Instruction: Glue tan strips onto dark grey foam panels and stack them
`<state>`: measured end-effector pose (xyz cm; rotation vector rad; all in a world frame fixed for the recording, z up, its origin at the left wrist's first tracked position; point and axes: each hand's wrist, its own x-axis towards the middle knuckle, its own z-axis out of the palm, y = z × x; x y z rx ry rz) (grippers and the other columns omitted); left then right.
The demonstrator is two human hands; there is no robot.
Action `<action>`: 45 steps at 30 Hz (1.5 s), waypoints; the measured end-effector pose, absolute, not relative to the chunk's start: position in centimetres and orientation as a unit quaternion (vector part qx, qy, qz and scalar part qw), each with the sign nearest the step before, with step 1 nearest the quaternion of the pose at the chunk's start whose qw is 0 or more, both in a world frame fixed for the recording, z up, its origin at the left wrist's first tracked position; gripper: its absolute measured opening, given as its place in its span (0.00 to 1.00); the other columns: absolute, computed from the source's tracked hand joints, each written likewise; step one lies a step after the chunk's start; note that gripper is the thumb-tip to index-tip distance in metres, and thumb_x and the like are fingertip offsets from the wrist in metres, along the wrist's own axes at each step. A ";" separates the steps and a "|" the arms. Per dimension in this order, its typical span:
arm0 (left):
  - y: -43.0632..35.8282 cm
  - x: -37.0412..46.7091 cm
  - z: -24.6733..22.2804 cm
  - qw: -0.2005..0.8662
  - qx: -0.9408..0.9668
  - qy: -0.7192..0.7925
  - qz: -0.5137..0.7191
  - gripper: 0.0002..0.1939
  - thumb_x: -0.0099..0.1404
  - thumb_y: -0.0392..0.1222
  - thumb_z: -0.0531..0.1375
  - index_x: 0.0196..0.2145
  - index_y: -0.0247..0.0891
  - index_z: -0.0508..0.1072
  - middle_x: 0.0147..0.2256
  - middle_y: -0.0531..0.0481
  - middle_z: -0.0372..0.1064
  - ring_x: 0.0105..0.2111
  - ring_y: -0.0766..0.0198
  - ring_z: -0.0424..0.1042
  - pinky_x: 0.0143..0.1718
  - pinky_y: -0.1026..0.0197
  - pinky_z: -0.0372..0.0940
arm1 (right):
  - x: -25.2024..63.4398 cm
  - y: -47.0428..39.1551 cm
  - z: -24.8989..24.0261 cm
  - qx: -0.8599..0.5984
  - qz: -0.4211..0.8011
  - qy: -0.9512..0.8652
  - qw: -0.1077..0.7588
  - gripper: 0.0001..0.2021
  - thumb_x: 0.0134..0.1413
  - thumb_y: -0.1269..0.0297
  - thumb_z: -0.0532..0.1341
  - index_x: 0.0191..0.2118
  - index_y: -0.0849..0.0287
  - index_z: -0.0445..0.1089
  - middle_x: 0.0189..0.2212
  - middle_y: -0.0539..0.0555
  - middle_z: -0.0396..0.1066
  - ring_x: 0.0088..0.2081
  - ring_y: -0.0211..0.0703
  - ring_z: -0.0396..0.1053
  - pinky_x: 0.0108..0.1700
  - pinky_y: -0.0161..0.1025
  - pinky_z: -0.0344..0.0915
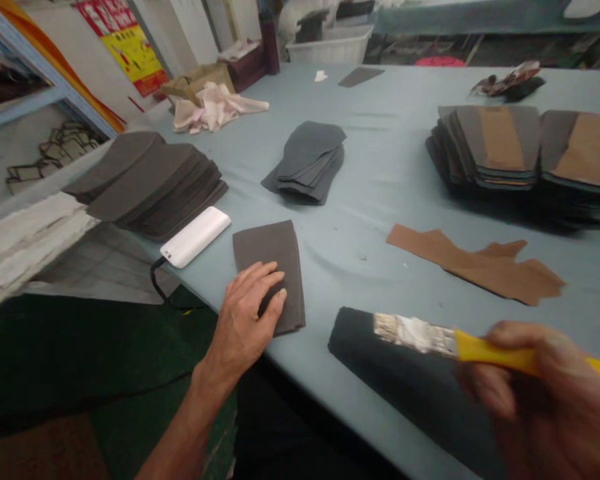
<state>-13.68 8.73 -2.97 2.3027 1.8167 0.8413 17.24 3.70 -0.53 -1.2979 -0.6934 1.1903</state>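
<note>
My left hand (pixel 250 307) rests with its fingers stretched out on a small stack of dark grey-brown pieces (pixel 270 243) at the near table edge. In my right hand (pixel 545 387), blurred at the lower right, is a paintbrush (pixel 480 353) with a yellow handle. White matter coats its pale bristles, which point left. Beneath the brush lies a long dark piece of material (pixel 395 373) along the table edge. Several brown pieces (pixel 480 263), partly overlapping, lie flat beyond the brush.
The blue-grey table (pixel 370 247) carries a fanned dark stack (pixel 155 180) and a white power bank (pixel 196 237) with a black cable at left. A grey stack (pixel 310 160) sits mid-table. Stacks with brown strips (pixel 500 143) stand at right, and pale cloth (pixel 213 110) lies far left.
</note>
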 end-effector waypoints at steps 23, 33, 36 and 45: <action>8.6 -14.9 -4.2 0.059 0.758 0.583 0.287 0.14 0.75 0.40 0.57 0.54 0.37 0.74 0.61 0.40 0.72 0.67 0.45 0.63 0.68 0.38 0.62 | 7.3 9.0 -0.1 -0.541 0.512 -0.507 0.434 0.22 0.64 0.42 0.64 0.31 0.56 0.69 0.16 0.47 0.66 0.18 0.34 0.61 0.21 0.30 0.58; 8.8 -14.8 -4.5 0.046 0.755 0.589 0.284 0.13 0.75 0.41 0.56 0.53 0.40 0.73 0.61 0.43 0.73 0.67 0.47 0.64 0.67 0.39 0.64 | 7.8 8.7 0.5 -0.576 0.476 -0.470 0.470 0.22 0.58 0.39 0.69 0.35 0.55 0.71 0.16 0.48 0.69 0.17 0.35 0.61 0.17 0.30 0.58; 8.8 -14.7 -4.5 0.051 0.754 0.590 0.283 0.13 0.74 0.41 0.55 0.54 0.41 0.73 0.61 0.43 0.72 0.67 0.47 0.64 0.67 0.39 0.64 | 8.3 8.6 0.2 -0.583 0.479 -0.451 0.476 0.21 0.58 0.40 0.69 0.35 0.55 0.73 0.18 0.48 0.69 0.18 0.35 0.63 0.18 0.31 0.59; 8.8 -14.7 -4.5 0.042 0.756 0.587 0.286 0.13 0.74 0.41 0.56 0.53 0.37 0.74 0.61 0.41 0.73 0.67 0.45 0.65 0.66 0.40 0.64 | 10.4 8.2 -0.8 -0.540 0.551 -0.451 0.449 0.20 0.61 0.41 0.67 0.34 0.55 0.75 0.21 0.47 0.64 0.24 0.35 0.61 0.27 0.32 0.61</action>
